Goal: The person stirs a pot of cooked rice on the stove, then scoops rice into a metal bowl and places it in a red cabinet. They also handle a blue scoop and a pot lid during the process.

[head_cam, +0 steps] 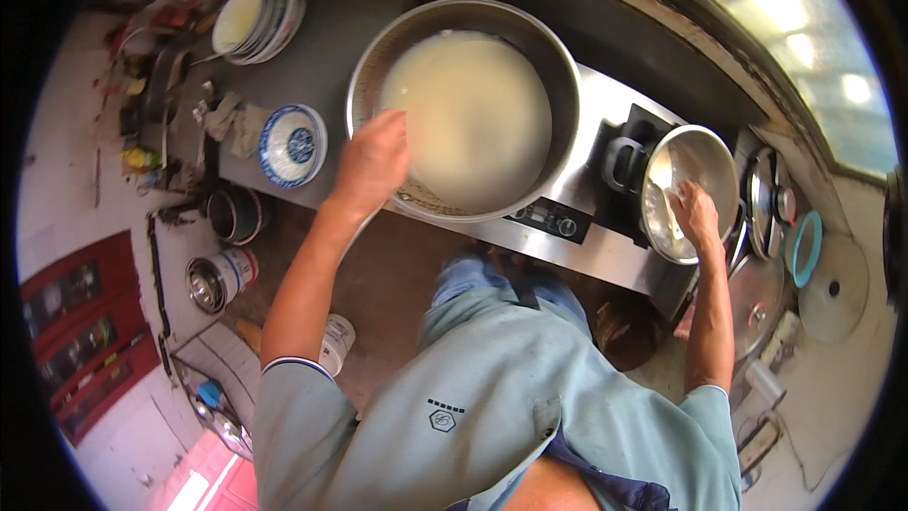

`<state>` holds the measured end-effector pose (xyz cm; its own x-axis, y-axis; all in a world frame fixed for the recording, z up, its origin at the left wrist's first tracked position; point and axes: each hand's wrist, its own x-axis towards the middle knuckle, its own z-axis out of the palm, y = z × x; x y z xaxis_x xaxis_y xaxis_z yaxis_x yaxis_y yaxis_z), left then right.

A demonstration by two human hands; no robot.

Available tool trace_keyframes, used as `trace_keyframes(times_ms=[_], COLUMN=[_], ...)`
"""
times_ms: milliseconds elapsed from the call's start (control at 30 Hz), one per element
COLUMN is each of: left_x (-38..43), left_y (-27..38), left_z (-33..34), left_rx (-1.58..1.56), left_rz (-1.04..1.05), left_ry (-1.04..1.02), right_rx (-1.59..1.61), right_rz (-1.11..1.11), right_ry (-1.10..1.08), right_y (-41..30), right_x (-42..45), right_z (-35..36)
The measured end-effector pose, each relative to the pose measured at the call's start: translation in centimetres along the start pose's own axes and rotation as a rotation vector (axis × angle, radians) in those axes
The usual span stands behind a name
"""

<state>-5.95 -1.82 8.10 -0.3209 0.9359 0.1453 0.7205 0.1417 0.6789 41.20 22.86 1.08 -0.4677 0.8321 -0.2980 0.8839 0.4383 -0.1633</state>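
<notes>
My left hand [372,160] is closed at the left rim of a large metal pot [358,64]. A thin pale handle [362,231] comes out below this hand and curves down past the forearm; its other end is not visible. Pale yellowish-white liquid [468,113] fills much of the pot, its surface blurred. Over to the right, my right hand [696,213] reaches into a smaller metal bowl [716,149] with its fingers curled. A whitish elongated piece [672,216] lies beside the fingers, and whether they grip it is unclear.
A blue-and-white bowl [292,145] and stacked dishes [259,21] stand on the dark counter left of the pot. The steel gas stove [596,106] has a knob [566,226] in front. Lids [762,206] lean at the right; a white bucket [337,344] stands on the floor.
</notes>
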Motion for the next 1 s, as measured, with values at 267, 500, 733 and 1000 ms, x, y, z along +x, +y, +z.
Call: trace_keyframes(times_ms=[267, 500, 733, 1000], left_x=[4.3, 5.5, 6.3, 5.2], left_y=[-3.1, -1.9, 0.1, 0.3], left_z=[12.0, 8.6, 6.0, 9.3], left_rx=[0.066, 0.296, -0.1, -0.198], left_rz=[0.32, 0.262, -0.016, -0.199], left_ry=[-0.384, -0.554, -0.212, 0.087], right_rx=[0.482, 0.789, 1.574, 2.47], right_rz=[-0.158, -0.362, -0.021, 0.232], right_ry=[0.278, 0.188, -0.164, -0.302], right_y=[-13.2, -25.5, -33.6, -36.7], right_x=[-0.9, 3.1, 6.9, 8.7], right_z=[-4.7, -0.4, 3.1, 5.5])
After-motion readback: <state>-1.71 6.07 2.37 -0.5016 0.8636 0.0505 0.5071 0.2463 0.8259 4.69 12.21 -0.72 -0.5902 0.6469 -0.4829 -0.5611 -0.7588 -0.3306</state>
